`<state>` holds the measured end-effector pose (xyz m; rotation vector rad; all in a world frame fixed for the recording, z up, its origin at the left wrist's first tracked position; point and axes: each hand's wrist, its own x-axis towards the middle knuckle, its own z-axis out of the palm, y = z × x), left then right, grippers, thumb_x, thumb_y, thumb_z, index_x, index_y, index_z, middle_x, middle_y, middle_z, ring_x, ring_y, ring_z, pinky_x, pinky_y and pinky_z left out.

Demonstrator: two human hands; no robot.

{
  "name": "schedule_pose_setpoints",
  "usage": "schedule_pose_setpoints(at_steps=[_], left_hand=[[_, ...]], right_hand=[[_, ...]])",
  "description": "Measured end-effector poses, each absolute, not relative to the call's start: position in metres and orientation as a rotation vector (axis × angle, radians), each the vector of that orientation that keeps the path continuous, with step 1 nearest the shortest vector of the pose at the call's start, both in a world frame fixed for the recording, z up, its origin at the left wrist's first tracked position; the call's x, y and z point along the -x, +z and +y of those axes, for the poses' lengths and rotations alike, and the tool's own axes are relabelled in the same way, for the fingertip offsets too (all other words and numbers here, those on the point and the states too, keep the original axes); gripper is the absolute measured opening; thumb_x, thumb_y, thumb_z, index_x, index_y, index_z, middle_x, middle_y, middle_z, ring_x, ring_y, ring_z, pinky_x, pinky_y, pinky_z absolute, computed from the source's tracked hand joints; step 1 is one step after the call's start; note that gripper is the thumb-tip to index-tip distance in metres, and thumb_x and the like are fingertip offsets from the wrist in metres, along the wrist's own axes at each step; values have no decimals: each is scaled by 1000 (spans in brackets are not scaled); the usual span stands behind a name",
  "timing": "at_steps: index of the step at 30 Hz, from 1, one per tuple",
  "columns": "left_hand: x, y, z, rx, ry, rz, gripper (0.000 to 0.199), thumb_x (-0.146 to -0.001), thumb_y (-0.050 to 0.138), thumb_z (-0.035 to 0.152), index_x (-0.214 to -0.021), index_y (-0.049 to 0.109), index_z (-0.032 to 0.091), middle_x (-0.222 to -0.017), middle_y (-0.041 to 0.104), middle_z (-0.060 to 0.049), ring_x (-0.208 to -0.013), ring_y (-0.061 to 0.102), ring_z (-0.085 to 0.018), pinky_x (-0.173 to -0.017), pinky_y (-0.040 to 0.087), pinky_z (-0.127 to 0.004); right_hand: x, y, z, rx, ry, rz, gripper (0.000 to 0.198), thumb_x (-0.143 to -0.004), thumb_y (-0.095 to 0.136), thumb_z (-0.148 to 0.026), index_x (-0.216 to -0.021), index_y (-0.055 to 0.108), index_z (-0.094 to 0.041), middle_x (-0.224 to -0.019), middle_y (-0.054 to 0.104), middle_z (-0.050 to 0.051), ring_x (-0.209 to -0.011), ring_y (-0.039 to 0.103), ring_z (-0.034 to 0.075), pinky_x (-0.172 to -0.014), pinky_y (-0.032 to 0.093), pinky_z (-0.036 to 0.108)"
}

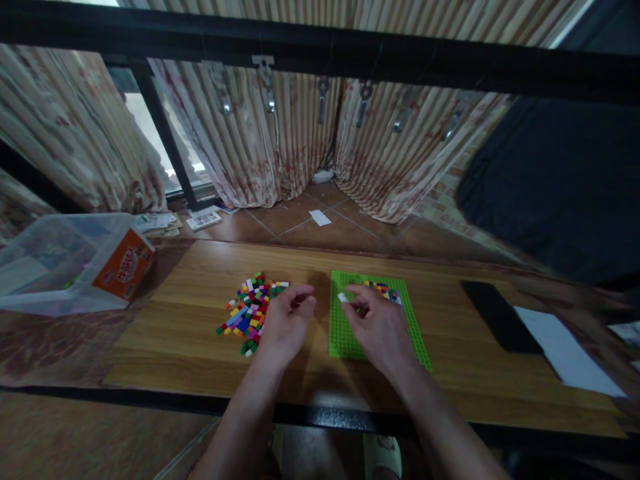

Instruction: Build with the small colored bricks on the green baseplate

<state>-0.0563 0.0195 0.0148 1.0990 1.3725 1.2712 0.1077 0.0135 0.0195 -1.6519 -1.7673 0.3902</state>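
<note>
My right hand (380, 323) is over the green studded baseplate (345, 343), pinching a small white brick (343, 297) between thumb and fingertips. Partly behind that hand, several coloured bricks (384, 289) are set on the baseplate near its far edge. To the left, my left hand (289, 317) hovers between the baseplate and a loose pile of bricks (245, 317). Its fingers are curled in towards the thumb; whatever they hold, if anything, is hidden. The hand covers the right part of the pile, which mixes red, blue, yellow, green, white and pink pieces.
A wooden tabletop (170, 333) carries the bricks and baseplate. On its right lie a black flat object (500, 317) and a white sheet (567, 353). Left of the table stands a clear plastic box (65, 260) with an orange label. A dark bar (310, 50) crosses above.
</note>
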Motion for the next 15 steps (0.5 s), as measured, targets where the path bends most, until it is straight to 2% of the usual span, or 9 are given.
schedule_pose_setpoints(at_steps=[3, 5, 9, 15], left_hand=[[34, 10, 14, -1372, 1090, 1360, 22, -84, 58, 20, -99, 73, 16, -88, 74, -5, -77, 66, -16, -74, 51, -29], [22, 8, 11, -1473, 992, 1361, 28, -86, 53, 18, -107, 72, 17, -92, 74, -5, -75, 65, -16, -72, 51, -29], [7, 5, 9, -1562, 901, 1398, 36, -85, 52, 17, -118, 66, 18, -103, 72, -6, -71, 63, -14, -70, 52, -29], [-1, 7, 10, -1614, 844, 1430, 38, -86, 53, 16, -122, 63, 17, -111, 71, -9, -76, 65, -15, -75, 54, -31]], right_hand=[[-132, 21, 11, 1691, 305, -1734, 23, -86, 55, -33, -99, 71, -22, -76, 72, 4, -63, 64, 19, -61, 45, 31], [-145, 21, 9, 1679, 296, -1722, 21, -86, 56, -35, -93, 72, -22, -78, 73, 5, -65, 65, 19, -62, 46, 31], [-161, 21, 13, 1599, 273, -1768, 22, -88, 54, -34, -87, 72, -21, -87, 73, 6, -73, 66, 20, -69, 47, 32], [-169, 25, 19, 1517, 312, -1780, 22, -90, 52, -31, -89, 72, -22, -90, 72, 6, -78, 66, 19, -73, 48, 31]])
